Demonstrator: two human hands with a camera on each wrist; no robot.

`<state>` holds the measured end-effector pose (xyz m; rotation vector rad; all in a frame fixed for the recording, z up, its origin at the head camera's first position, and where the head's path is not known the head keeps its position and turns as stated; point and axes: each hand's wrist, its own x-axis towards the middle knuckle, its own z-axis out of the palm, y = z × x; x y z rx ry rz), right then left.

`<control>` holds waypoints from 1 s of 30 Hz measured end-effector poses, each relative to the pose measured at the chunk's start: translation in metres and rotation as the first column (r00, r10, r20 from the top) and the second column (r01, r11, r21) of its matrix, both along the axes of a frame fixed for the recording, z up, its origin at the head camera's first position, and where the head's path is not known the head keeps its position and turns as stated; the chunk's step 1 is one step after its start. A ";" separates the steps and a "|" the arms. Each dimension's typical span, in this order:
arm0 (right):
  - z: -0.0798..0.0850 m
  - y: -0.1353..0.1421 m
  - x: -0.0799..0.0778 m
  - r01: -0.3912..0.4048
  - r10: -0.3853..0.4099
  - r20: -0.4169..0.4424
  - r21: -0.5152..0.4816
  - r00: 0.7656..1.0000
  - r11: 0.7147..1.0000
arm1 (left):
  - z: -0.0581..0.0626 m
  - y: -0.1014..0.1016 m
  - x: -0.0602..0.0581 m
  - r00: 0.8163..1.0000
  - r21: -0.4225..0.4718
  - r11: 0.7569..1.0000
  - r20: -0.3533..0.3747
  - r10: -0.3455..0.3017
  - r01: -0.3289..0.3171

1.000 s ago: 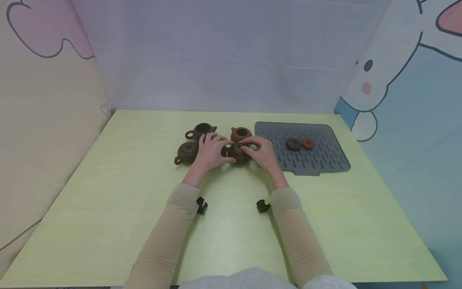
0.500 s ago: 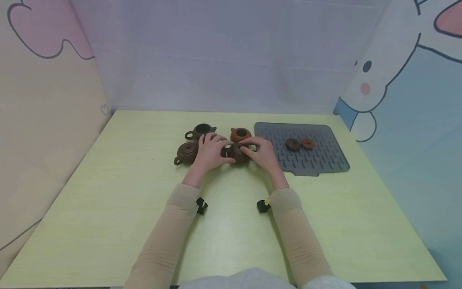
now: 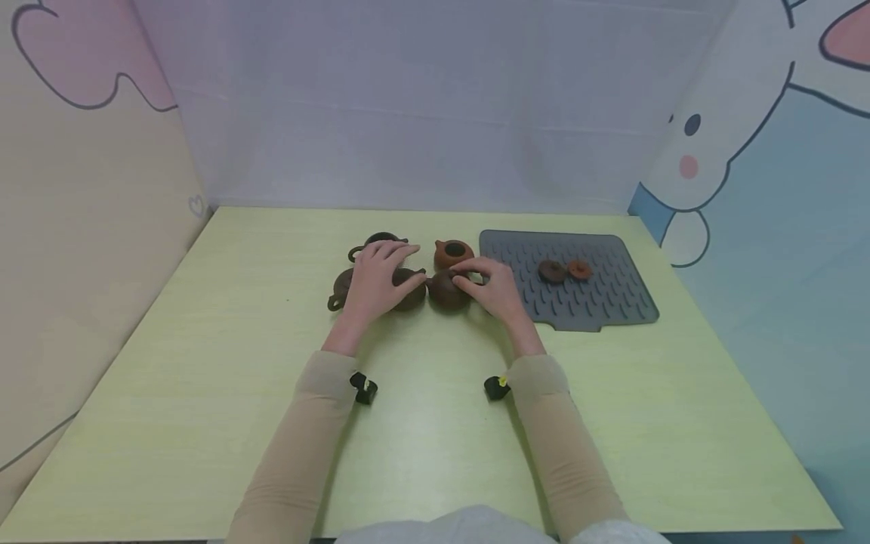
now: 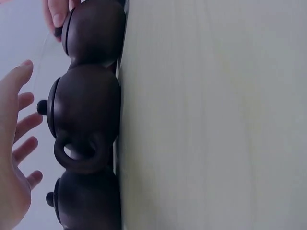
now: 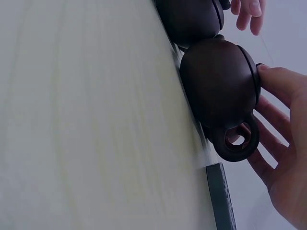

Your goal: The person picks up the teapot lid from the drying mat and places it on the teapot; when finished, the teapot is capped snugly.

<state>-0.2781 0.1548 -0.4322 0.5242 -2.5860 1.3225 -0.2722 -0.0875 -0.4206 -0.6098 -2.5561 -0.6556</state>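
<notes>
Three dark brown lidded teapots stand in a row. My right hand (image 3: 499,295) pinches the lid knob of the right teapot (image 3: 446,296) between thumb and fingers; the right wrist view shows the thumb at the knob, with the ring handle below. Over the middle teapot (image 4: 88,103) my left hand (image 3: 374,283) is spread, fingers apart from its knob in the left wrist view. The left teapot (image 3: 341,285) is partly covered by that hand. Behind it, a lidless dark teapot (image 3: 401,242) is partly hidden. A lidless orange-brown teapot (image 3: 445,257) stands behind the right one.
On the right, a grey ridged mat (image 3: 523,245) lies on the pale yellow table (image 3: 435,453). Two loose lids rest on it, a dark brown lid (image 3: 552,273) and an orange-brown lid (image 3: 580,270). Cloth walls border the table's back and sides.
My left hand has moved left and lifted off the middle teapot, which now shows beside the right one. The right hand stays at the right teapot's knob.
</notes>
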 end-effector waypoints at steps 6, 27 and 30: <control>0.000 0.001 0.001 0.004 -0.004 0.011 -0.003 1.000 1.000 | -0.002 -0.016 -0.003 0.997 0.078 0.997 -0.076 -0.012 0.018; 0.002 0.000 -0.001 -0.002 0.002 0.016 0.018 1.000 1.000 | 0.012 -0.084 -0.044 0.986 0.052 0.993 0.121 -0.114 0.108; 0.002 0.001 -0.001 -0.012 0.012 0.006 0.024 1.000 1.000 | 0.011 -0.090 -0.050 0.977 0.057 0.991 0.168 -0.132 0.124</control>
